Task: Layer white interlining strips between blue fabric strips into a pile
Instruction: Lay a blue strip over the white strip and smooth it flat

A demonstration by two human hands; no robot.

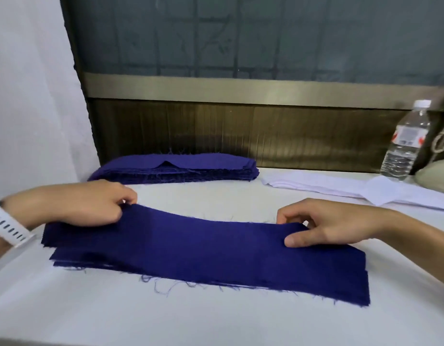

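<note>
White table (216,325) fills the bottom of the view. On it, close to the near edge, lies a pile (73,255) of dark blue cloth strips. Loose threads hang out along its near side. You can see a few layers at its left end.

On top of it is the top blue strip (216,243), and both hands hold it along its far edge. The left hand (86,203) has its fingers curled in and pinches the far left corner. A white watch (8,223) is on that wrist. The right hand (328,222) pinches the strip near its far right end. Its thumb lies flat on the cloth and its fingers curl over the far edge. The far edge is lifted a little at each hand and dips between them.

Farther back, by the far edge of the table, sits a second stack of blue strips (176,167). To the right of it lie the white interlining strips (328,184), spread out flat. A clear water bottle (406,143) stands upright at the far right corner. Behind the table is a brown panel (241,136), with a dark window (241,33) above it.
</note>
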